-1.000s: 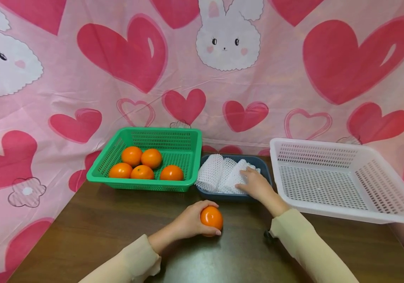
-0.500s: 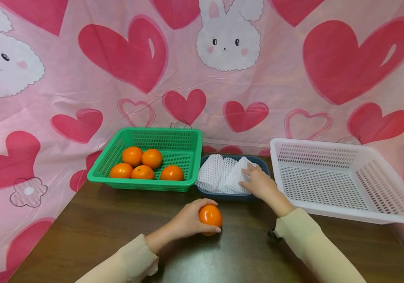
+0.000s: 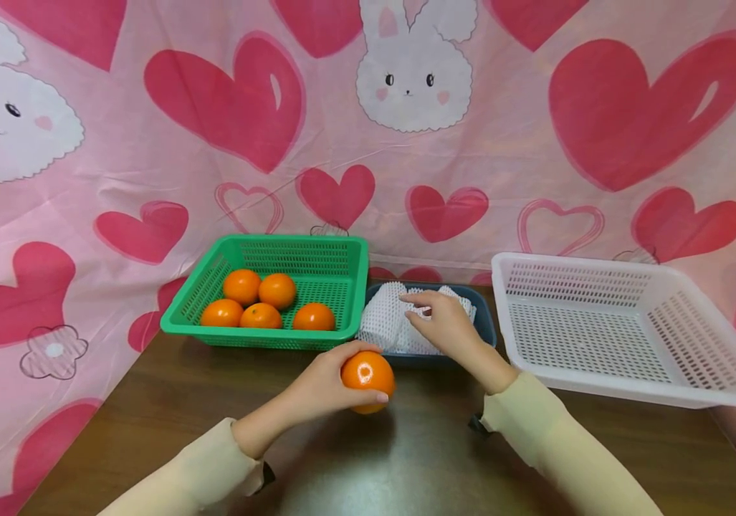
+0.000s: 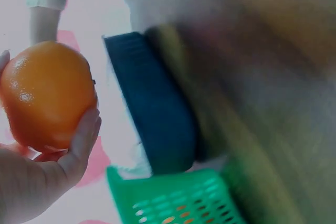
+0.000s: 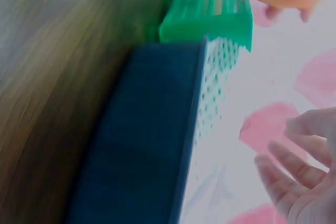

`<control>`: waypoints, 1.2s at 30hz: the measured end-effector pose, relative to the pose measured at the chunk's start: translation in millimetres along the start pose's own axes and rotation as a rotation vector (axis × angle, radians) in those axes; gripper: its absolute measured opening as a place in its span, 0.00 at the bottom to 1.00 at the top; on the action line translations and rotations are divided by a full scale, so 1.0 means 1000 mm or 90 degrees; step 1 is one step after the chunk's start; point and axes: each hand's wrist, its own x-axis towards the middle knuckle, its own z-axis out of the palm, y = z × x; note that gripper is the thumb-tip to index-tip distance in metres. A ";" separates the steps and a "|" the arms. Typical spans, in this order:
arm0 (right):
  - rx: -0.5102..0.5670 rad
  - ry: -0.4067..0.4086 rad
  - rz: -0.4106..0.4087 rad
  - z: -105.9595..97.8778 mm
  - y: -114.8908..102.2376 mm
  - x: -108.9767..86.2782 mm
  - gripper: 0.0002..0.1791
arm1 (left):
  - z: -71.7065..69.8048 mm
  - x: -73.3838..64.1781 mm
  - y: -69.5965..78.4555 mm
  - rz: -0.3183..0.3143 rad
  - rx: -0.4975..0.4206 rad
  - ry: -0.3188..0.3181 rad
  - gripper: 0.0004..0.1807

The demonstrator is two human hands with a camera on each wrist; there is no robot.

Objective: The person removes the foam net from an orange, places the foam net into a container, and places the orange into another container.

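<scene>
My left hand (image 3: 322, 383) grips an orange (image 3: 368, 378) over the table in front of the dark blue tray (image 3: 486, 326); fingers lie over its top and the thumb along its lower side. In the left wrist view the same orange (image 4: 50, 95) sits between thumb and fingers. White foam net sleeves (image 3: 382, 315) lie in the tray, partly hidden by my right hand (image 3: 451, 330). That hand hovers over them with nothing in its grasp; the right wrist view shows its fingers (image 5: 289, 166) spread and loosely bent, apart from the tray's edge.
Left of the tray stands a green basket (image 3: 177, 322) with several oranges (image 3: 277, 290) in it. A white basket (image 3: 600, 387) is at the right. Behind the brown table (image 3: 142, 430) hangs a pink cloth (image 3: 335, 93) with hearts and rabbits.
My left hand has raised the orange and brought it slightly left, nearer the tray. My right hand has come off the right-hand sleeve and shifted left over the tray.
</scene>
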 end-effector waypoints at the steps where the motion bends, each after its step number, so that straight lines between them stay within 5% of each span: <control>1: 0.026 0.005 -0.011 0.003 -0.003 0.002 0.17 | -0.004 -0.001 0.003 0.004 -0.001 0.006 0.33; 12: 0.266 -0.055 0.013 0.032 -0.019 0.024 0.16 | -0.054 0.013 0.022 -0.047 0.006 0.112 0.34; 19: 0.289 -0.063 0.040 0.042 -0.015 0.025 0.13 | -0.077 0.040 0.008 -0.073 0.042 0.189 0.35; 29: 0.325 -0.114 0.114 0.055 -0.014 0.027 0.15 | -0.100 0.083 -0.011 -0.159 0.048 0.173 0.36; 36: 0.296 -0.146 0.163 0.066 -0.012 0.027 0.16 | -0.107 0.099 -0.028 -0.212 0.065 0.197 0.39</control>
